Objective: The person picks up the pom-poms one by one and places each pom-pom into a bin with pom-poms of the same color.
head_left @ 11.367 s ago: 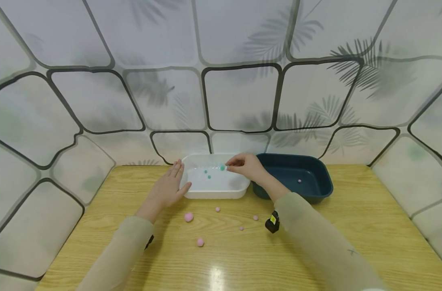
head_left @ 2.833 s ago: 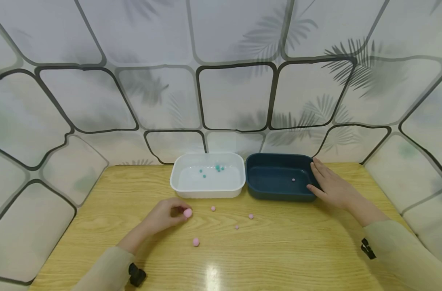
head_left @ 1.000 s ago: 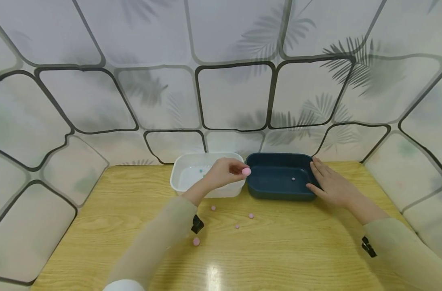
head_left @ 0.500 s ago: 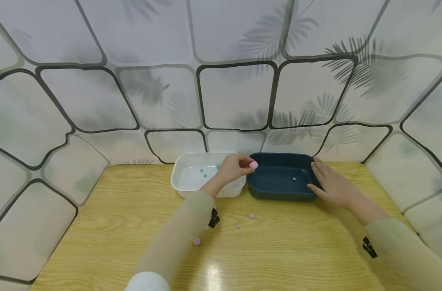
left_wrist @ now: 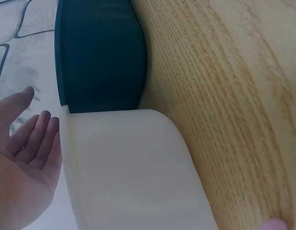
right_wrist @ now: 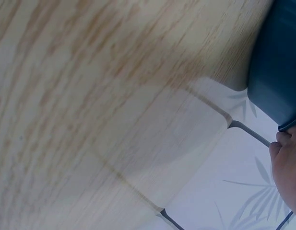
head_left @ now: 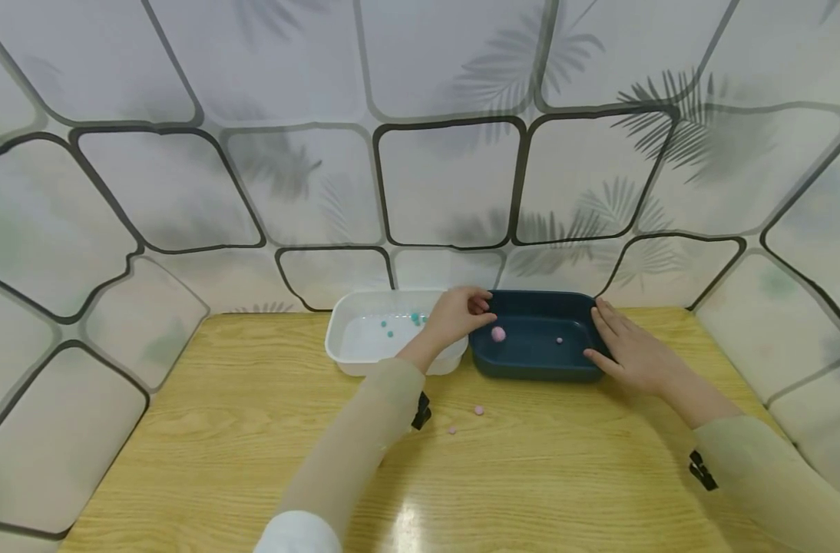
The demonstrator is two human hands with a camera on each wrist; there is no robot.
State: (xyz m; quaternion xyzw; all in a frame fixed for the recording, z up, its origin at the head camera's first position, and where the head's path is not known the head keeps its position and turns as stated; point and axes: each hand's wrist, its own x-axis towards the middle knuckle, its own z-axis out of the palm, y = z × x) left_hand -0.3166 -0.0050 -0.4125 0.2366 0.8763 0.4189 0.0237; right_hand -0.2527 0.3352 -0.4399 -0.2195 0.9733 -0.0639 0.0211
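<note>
My left hand hovers where the white tub meets the dark blue tub, thumb and fingers apart with nothing between them. Just off its thumb, a larger pink ball is inside the dark blue tub, left of a tiny pink ball. In the left wrist view the hand shows loosely bent fingers beside the tub rims. My right hand rests with extended fingers on the dark blue tub's right rim; the right wrist view shows that hand at the tub's edge.
Several teal balls lie in the white tub. Two small pink balls, one farther back and one nearer, lie on the wooden table. My left sleeve covers part of the table. A patterned wall stands behind the tubs.
The left hand carried the larger pink ball from the table over the white tub, then let go; the ball is now in the dark blue tub. The right hand stayed on the rim since 2.8 seconds ago.
</note>
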